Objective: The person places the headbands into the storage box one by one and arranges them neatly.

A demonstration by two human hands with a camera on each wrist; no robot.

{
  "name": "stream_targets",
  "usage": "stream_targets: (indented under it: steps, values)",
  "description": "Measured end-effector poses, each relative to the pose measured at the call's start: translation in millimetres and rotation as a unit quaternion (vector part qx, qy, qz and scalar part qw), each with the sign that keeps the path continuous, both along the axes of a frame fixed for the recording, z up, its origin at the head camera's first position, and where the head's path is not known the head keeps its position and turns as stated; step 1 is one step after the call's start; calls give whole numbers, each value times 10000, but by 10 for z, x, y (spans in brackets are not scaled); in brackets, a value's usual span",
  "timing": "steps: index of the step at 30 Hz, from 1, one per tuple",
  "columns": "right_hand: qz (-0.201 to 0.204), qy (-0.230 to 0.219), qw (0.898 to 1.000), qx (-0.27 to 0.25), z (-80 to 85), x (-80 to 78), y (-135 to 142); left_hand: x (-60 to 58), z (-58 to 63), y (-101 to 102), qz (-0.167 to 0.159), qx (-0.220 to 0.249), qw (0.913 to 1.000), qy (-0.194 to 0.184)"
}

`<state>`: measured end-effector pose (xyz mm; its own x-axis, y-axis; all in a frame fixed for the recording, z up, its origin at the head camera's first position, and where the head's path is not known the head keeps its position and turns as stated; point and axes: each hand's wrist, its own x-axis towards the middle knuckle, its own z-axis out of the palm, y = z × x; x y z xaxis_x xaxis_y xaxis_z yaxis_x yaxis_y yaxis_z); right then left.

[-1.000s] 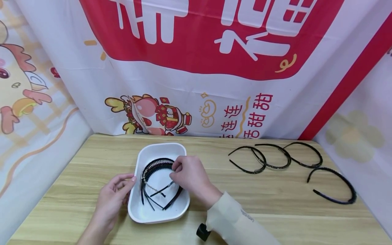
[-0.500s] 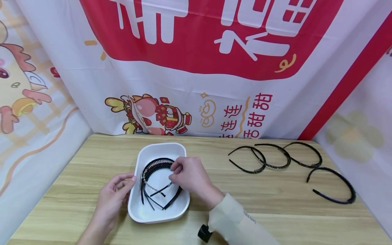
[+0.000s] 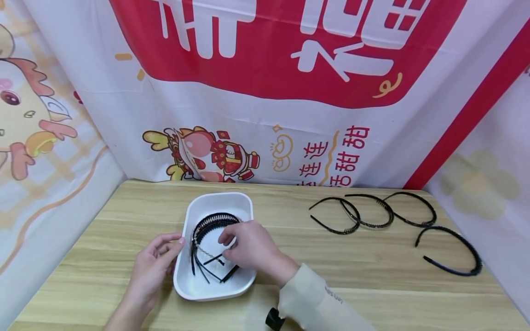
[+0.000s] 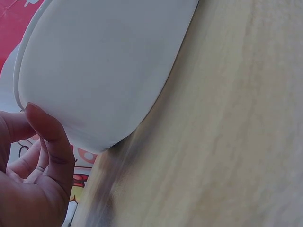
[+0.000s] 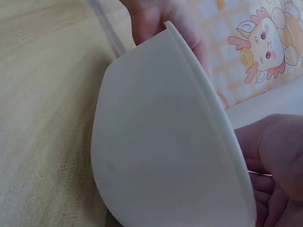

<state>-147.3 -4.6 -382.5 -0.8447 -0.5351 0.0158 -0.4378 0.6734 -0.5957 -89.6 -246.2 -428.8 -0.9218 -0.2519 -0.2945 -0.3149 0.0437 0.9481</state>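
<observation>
A white plastic tub (image 3: pixel 186 287) stands on the wooden table. Inside it lie several black headbands (image 3: pixel 211 220), toothed on their inner edges and overlapping in a loose ring. My left hand (image 3: pixel 155 262) grips the tub's left side, thumb at the rim; the left wrist view shows its fingertips (image 4: pixel 35 113) at the rim too. My right hand (image 3: pixel 250 246) reaches over the right rim, fingers bent low over the headbands. Its thumb overlaps one headband's end, and I cannot tell whether it pinches it. In the right wrist view the tub wall hides part of my right hand (image 5: pixel 279 161).
On the table's right side lie three overlapping black headbands, one of them a glossy headband (image 3: pixel 389 216). A separate headband (image 3: pixel 476 253) lies nearer the right edge. A printed cloth (image 3: pixel 265 138) hangs behind the table (image 3: pixel 331 276). The right sleeve (image 3: pixel 314 294) crosses the front.
Over the last half second my right hand has shifted left and slightly nearer me within the tub, covering more of the headbands' right side. My left hand has stayed at the rim.
</observation>
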Motion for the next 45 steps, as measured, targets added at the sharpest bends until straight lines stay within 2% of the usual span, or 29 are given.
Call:
stream_targets:
  steps: [3, 7, 21, 33, 45]
  values:
    - [221, 272, 9992, 190, -15, 3, 9, -2, 9, 5, -5, -13, 10000, -24]
    - [374, 401, 9982, 227, -30, 3, 22, 1, 14, 9, -16, -45, 10000, -32]
    - [600, 312, 9977, -22, -55, -2, 69, 2, 9, 5, -21, 4, 10000, -35]
    - [841, 428, 9953, 218, -52, 12, 87, 7, 35, 13, -18, -21, 10000, 59]
    - [809, 404, 9959, 37, -75, -4, 95, -3, 13, -1, -27, 28, 10000, -17]
